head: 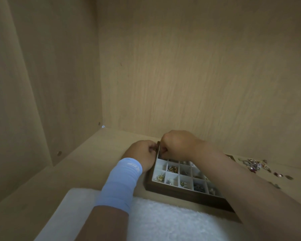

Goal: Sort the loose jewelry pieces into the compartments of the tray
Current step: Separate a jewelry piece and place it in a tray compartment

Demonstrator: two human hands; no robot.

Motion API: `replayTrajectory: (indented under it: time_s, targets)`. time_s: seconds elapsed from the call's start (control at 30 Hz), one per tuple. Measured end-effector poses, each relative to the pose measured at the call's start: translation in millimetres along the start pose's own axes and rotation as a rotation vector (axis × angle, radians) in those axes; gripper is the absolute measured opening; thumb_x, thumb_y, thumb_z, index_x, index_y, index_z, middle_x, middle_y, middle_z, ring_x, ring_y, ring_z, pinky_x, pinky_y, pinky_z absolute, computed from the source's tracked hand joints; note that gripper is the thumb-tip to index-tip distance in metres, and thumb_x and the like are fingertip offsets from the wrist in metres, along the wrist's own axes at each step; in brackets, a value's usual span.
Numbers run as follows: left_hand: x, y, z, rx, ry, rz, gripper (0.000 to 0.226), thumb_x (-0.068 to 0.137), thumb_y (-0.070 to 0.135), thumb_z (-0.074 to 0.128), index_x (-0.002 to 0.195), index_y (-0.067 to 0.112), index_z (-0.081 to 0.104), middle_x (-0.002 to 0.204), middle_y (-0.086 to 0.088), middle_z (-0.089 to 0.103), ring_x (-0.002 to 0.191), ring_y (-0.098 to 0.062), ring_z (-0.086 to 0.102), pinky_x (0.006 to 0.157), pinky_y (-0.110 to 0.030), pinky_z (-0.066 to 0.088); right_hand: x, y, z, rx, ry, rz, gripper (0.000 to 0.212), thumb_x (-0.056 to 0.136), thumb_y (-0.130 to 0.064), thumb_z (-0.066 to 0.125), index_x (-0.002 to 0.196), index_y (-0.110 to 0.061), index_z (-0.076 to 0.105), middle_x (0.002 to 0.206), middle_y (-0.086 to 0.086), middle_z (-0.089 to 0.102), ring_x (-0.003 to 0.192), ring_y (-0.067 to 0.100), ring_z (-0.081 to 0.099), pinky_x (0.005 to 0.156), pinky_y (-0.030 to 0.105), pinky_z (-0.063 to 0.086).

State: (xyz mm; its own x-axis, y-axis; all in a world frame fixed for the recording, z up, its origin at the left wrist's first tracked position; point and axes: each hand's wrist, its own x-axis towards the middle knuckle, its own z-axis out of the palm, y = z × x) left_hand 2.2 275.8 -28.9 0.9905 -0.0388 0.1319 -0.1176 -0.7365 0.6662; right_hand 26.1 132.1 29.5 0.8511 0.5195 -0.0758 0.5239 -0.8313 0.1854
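Note:
A dark wooden tray (184,193) with white square compartments lies on the shelf floor, with small jewelry pieces in several of them. My left hand (141,153), with a light blue wrist band, has its fingers curled at the tray's far left corner, seemingly pinching something small. My right hand (177,145) is curled over the far left compartments, fingertips down inside; what it holds is hidden. A loose pile of jewelry (255,165) lies on the shelf to the right of the tray.
The wooden back wall (198,75) stands right behind the tray and a side wall (33,84) closes the left. A white fluffy cloth (163,221) covers the near part of the shelf.

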Motion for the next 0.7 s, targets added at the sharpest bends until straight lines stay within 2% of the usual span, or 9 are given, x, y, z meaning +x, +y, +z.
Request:
replayTrajectory:
  time_s: [0.1,0.17,0.23,0.3,0.37,0.47,0.57,0.63,0.7]
  targets:
    - [0,3,0,-0.011,0.054,0.038,0.032,0.093,0.020,0.048,0.118,0.030,0.067,0.117,0.006,0.068,0.107,-0.017,0.062,0.094,-0.030,0.048,-8,8,0,0.174,0.024,0.031,0.023,0.091,-0.041,0.066,0.094,-0.020,0.074,0.077,-0.005,0.066,0.074,0.014,0.062,0.057,0.027,0.042]
    - [0,7,0,-0.005,0.107,0.088,0.032,0.093,0.018,0.050,0.118,0.030,0.065,0.115,0.007,0.065,0.108,-0.016,0.059,0.096,-0.034,0.048,-18,17,0,0.301,0.080,0.062,0.024,0.092,-0.044,0.065,0.096,-0.021,0.074,0.082,-0.006,0.067,0.077,0.011,0.062,0.068,0.032,0.052]
    - [-1,13,1,0.011,0.144,0.167,0.031,0.092,0.018,0.052,0.117,0.030,0.065,0.111,0.010,0.062,0.107,-0.014,0.056,0.096,-0.034,0.048,-34,29,3,0.358,0.120,0.092,0.022,0.094,-0.042,0.064,0.100,-0.024,0.075,0.090,-0.008,0.070,0.083,0.010,0.063,0.080,0.036,0.055]
    - [-5,24,6,0.039,0.141,0.253,0.028,0.092,0.020,0.055,0.115,0.032,0.065,0.101,0.018,0.057,0.104,-0.010,0.053,0.092,-0.028,0.046,-56,46,6,0.393,0.131,0.133,0.017,0.094,-0.040,0.064,0.100,-0.028,0.075,0.093,-0.012,0.070,0.085,0.006,0.063,0.082,0.033,0.055]
    - [-10,35,12,0.088,0.113,0.328,0.025,0.092,0.022,0.056,0.112,0.034,0.064,0.097,0.021,0.054,0.103,-0.007,0.050,0.089,-0.025,0.045,-80,65,9,0.457,0.137,0.182,0.012,0.093,-0.038,0.065,0.098,-0.032,0.074,0.092,-0.016,0.070,0.085,0.002,0.063,0.078,0.027,0.053]
    - [-20,53,22,0.140,0.081,0.403,0.024,0.092,0.022,0.056,0.113,0.033,0.063,0.104,0.017,0.057,0.104,-0.006,0.049,0.089,-0.024,0.043,-119,100,12,0.514,0.143,0.249,0.008,0.093,-0.032,0.066,0.092,-0.034,0.073,0.089,-0.019,0.068,0.084,-0.001,0.062,0.070,0.018,0.045]
    - [-31,73,36,0.141,0.067,0.444,0.023,0.093,0.023,0.057,0.112,0.034,0.063,0.105,0.017,0.059,0.103,-0.006,0.049,0.091,-0.026,0.043,-156,137,18,0.514,0.147,0.334,0.009,0.092,-0.027,0.068,0.088,-0.033,0.073,0.084,-0.018,0.069,0.071,-0.005,0.063,0.058,0.008,0.040]
    - [-36,90,47,0.100,0.035,0.464,0.023,0.093,0.025,0.056,0.112,0.035,0.063,0.105,0.019,0.058,0.101,-0.004,0.050,0.090,-0.024,0.044,-175,159,24,0.552,0.124,0.396,0.008,0.091,-0.024,0.070,0.090,-0.029,0.076,0.083,-0.013,0.073,0.062,-0.002,0.063,0.051,0.009,0.042]
    - [-37,113,64,0.089,-0.018,0.488,0.023,0.094,0.027,0.056,0.114,0.036,0.062,0.106,0.020,0.057,0.101,-0.003,0.051,0.089,-0.024,0.045,-192,178,28,0.589,0.063,0.437,0.011,0.089,-0.018,0.071,0.091,-0.026,0.078,0.081,-0.011,0.074,0.054,0.004,0.061,0.050,0.015,0.046]
